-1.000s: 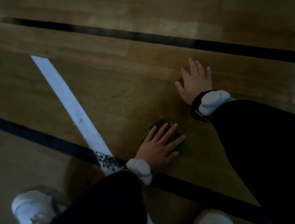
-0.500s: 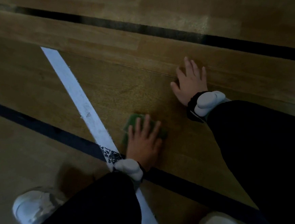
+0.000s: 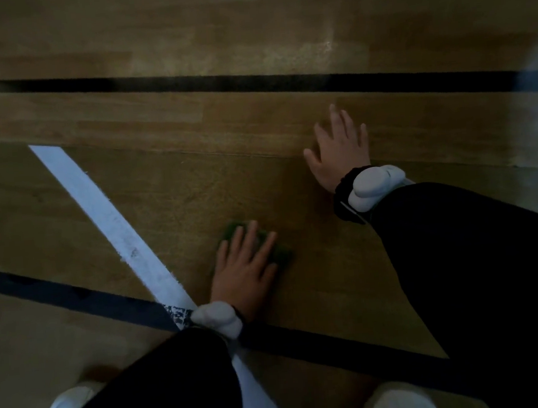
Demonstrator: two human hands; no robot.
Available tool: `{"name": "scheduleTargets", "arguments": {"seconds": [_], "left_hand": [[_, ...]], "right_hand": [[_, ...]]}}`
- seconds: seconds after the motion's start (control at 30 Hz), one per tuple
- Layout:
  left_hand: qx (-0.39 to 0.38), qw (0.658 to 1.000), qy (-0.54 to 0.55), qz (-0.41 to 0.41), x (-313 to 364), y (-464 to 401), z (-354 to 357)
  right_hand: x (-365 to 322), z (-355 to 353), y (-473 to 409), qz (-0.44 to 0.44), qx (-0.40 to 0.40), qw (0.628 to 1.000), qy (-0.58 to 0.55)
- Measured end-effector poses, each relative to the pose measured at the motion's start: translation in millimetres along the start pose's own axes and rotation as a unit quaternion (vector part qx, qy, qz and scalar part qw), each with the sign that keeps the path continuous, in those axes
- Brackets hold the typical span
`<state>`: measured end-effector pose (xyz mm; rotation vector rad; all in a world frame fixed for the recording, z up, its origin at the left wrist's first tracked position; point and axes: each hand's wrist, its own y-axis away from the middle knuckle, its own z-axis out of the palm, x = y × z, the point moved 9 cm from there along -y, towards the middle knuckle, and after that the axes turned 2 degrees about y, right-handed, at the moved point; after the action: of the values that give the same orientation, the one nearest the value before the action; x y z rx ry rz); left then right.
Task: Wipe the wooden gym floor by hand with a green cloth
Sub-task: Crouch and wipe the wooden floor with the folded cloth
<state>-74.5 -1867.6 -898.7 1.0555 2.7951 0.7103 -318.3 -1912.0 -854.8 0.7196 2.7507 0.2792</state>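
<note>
Left grip (image 3: 245, 271) flat, fingers straight, pressing green cloth (image 3: 279, 254) underneath | white line (image 3: 115, 228) to its left | right hand (image 3: 341, 153) flat on floor (image 3: 195, 184), farther ahead.

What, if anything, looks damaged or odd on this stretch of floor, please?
The white line looks worn: its paint is chipped and speckled where it crosses the near black line, beside the left hand's wrist. Nothing else stands out.

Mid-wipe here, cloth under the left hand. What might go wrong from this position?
1. The left hand presses the green cloth with flat fingers, no grip, so the cloth may slide out or bunch.
2. The right hand is braced flat on the floor; on a damp patch it might slip.
3. The white line looks frayed at its edges; wiping across it may lift more.
</note>
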Motion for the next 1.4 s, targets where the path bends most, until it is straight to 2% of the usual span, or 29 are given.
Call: {"name": "scheduleTargets", "arguments": {"seconds": [0.1,0.17,0.27,0.4,0.57,0.67,0.77,0.9,0.97,1.13,1.27,1.4], "left_hand": [[0.017,0.989,0.036,-0.145,-67.2,-2.3,-17.2],[0.049,0.964,0.087,-0.247,-106.1,7.6,-18.1],[0.077,0.933,0.133,-0.326,-127.5,19.5,-14.5],[0.050,0.935,0.134,-0.324,-108.0,22.2,-8.7],[-0.035,0.979,0.099,-0.175,-31.6,20.5,6.0],[-0.007,0.993,0.075,-0.086,9.0,14.4,12.6],[0.040,0.999,0.006,-0.035,9.2,3.2,6.5],[0.005,0.999,-0.008,0.039,-11.1,-6.2,5.1],[0.008,1.000,-0.006,0.026,-28.5,-15.8,-7.3],[0.011,0.995,0.042,-0.087,-93.3,-48.1,-33.6],[0.043,0.968,0.094,-0.230,-151.9,-59.4,-51.0],[0.089,0.939,0.131,-0.305,-150.4,-75.5,-61.6]], "right_hand": [[4.1,3.4,-2.1,0.018,-0.008,1.000,-0.007],[-4.8,7.1,-3.6,0.012,-0.014,1.000,-0.004],[-28.9,12.3,-6.3,-0.018,-0.013,1.000,-0.005],[-58.6,18.0,-9.0,-0.055,-0.021,0.998,-0.011],[-95.6,7.4,-13.0,-0.097,-0.008,0.995,-0.016],[-101.5,-4.4,-16.5,-0.113,0.006,0.993,-0.011],[-96.5,-3.9,-17.1,-0.129,0.010,0.992,0.002],[-66.9,7.8,-14.7,-0.074,-0.008,0.997,-0.001],[-53.4,10.7,-12.7,-0.064,-0.013,0.998,0.005],[-28.1,3.5,-20.0,-0.023,0.004,1.000,-0.008],[-18.2,2.4,-14.4,-0.019,-0.007,1.000,-0.016],[11.9,2.3,-17.3,0.010,-0.010,1.000,-0.013]]}}
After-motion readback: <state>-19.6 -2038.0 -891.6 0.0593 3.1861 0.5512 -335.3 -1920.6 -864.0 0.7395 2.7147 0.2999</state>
